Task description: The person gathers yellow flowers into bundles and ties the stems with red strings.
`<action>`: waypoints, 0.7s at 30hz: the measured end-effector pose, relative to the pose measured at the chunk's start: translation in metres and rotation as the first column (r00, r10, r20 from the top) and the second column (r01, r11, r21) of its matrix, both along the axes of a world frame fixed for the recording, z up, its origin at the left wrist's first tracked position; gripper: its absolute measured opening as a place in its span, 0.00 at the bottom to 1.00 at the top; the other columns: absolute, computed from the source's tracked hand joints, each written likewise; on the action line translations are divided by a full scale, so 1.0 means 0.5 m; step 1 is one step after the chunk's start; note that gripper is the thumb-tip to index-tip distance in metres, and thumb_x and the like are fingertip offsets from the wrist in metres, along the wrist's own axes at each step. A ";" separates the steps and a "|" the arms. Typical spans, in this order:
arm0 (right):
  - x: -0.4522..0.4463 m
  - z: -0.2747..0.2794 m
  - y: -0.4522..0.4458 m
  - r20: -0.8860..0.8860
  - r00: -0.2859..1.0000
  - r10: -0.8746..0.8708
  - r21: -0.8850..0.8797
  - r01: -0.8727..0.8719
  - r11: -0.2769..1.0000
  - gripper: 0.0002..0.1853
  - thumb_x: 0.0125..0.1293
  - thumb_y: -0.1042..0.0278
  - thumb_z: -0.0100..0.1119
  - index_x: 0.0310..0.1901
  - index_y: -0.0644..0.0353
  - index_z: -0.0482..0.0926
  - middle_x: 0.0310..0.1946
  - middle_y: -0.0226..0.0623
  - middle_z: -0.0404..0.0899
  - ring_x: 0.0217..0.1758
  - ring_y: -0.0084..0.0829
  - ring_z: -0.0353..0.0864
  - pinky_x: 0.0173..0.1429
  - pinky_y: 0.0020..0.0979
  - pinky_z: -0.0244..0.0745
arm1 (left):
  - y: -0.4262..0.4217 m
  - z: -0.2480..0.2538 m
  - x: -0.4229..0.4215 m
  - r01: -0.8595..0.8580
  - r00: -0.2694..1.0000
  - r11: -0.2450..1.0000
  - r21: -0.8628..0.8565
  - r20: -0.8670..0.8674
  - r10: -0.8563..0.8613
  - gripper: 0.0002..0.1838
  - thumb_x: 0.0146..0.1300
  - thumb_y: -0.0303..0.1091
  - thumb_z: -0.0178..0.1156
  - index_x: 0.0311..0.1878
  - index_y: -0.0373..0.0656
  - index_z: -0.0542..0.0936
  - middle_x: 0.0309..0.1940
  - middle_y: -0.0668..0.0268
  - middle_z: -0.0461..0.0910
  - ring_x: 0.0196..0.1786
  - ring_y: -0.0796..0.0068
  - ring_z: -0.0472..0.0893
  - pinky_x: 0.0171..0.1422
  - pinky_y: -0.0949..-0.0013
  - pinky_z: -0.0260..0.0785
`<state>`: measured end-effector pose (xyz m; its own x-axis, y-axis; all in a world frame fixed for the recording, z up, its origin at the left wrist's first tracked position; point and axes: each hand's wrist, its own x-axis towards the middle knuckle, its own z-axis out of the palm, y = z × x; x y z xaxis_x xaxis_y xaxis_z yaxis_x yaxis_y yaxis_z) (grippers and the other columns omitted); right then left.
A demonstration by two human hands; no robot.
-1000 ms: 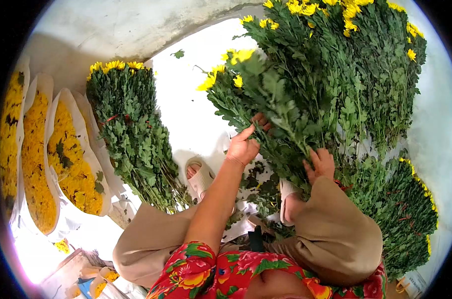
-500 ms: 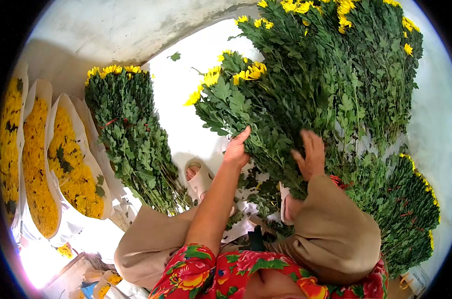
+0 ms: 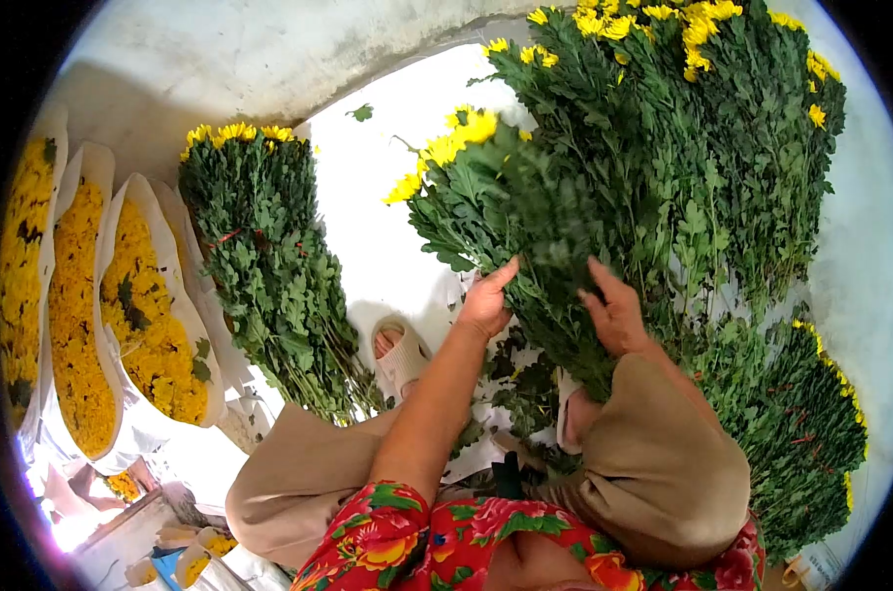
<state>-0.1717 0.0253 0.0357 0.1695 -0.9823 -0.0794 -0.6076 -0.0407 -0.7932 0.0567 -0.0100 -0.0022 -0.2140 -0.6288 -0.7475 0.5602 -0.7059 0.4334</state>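
My left hand (image 3: 488,300) is closed around the stems of a bunch of yellow chrysanthemums (image 3: 471,212), its blooms pointing up and to the left. Across from it, my right hand (image 3: 616,313) is at the right side of the bunch, thumb and forefinger at a leafy chrysanthemum stem (image 3: 557,212) that is smeared by motion. The lower stems hang between my knees. Right beside the bunch lies a wide pile of loose yellow chrysanthemums (image 3: 653,167), blooms toward the wall.
At left lies a tied stack of chrysanthemums (image 3: 259,217), near several white-wrapped bundles of yellow blooms (image 3: 151,315). Another stack with red ties (image 3: 781,433) is at lower right. Fallen leaves (image 3: 525,389) litter the white floor sheet (image 3: 353,217) around my sandals (image 3: 402,360).
My right hand has closed from a spread pose beside the pile, and a leafy stem has swung left against the bunch. My left hand still grips the bunch. The view has shifted slightly.
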 end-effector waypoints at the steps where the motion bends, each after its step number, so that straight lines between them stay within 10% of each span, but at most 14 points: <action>1: 0.009 -0.002 -0.002 0.066 0.997 0.042 0.095 -0.048 0.994 0.29 0.69 0.78 0.55 0.71 0.56 0.64 0.66 0.52 0.70 0.71 0.45 0.69 0.68 0.38 0.69 | 0.002 0.004 -0.003 -0.009 0.996 0.997 -0.073 -0.084 0.003 0.32 0.66 0.47 0.63 0.67 0.38 0.70 0.62 0.58 0.75 0.63 0.60 0.74 0.66 0.51 0.67; 9: 0.035 -0.011 0.000 0.224 0.973 0.054 0.218 -0.104 0.970 0.27 0.69 0.81 0.54 0.70 0.65 0.64 0.67 0.47 0.71 0.71 0.34 0.66 0.70 0.33 0.64 | 0.031 0.008 0.023 -0.136 0.895 0.982 -0.130 -0.441 0.065 0.27 0.65 0.40 0.62 0.65 0.40 0.72 0.60 0.58 0.77 0.63 0.55 0.75 0.69 0.49 0.65; 16: 0.082 0.000 -0.010 0.218 0.948 0.233 0.152 -0.268 0.951 0.28 0.67 0.67 0.64 0.67 0.58 0.68 0.61 0.47 0.76 0.64 0.42 0.76 0.65 0.37 0.71 | 0.044 -0.020 0.041 -0.183 0.933 0.981 0.060 -0.305 0.193 0.25 0.65 0.38 0.62 0.62 0.39 0.74 0.57 0.56 0.79 0.58 0.56 0.79 0.67 0.51 0.69; 20: 0.037 -0.036 -0.061 -0.018 0.953 0.301 0.137 -0.296 0.945 0.30 0.61 0.55 0.69 0.59 0.64 0.72 0.47 0.49 0.75 0.49 0.48 0.77 0.52 0.38 0.76 | 0.056 -0.028 0.062 -0.283 0.911 0.959 0.033 -0.304 0.279 0.25 0.65 0.40 0.62 0.62 0.40 0.73 0.57 0.56 0.79 0.58 0.54 0.79 0.67 0.48 0.69; 21: 0.026 -0.045 -0.063 -0.330 0.913 0.239 0.056 -0.234 0.971 0.29 0.61 0.56 0.70 0.59 0.61 0.72 0.47 0.47 0.74 0.49 0.48 0.76 0.51 0.40 0.76 | 0.057 -0.048 0.067 -0.279 0.902 0.960 0.003 -0.342 0.263 0.25 0.64 0.40 0.64 0.62 0.40 0.73 0.56 0.56 0.79 0.58 0.54 0.79 0.67 0.48 0.69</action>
<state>-0.1585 -0.0063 0.0132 0.3582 -0.9150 -0.1859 -0.8103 -0.2057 -0.5488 0.0905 0.0183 -0.0262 -0.2641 -0.7294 -0.6310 0.8451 -0.4903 0.2131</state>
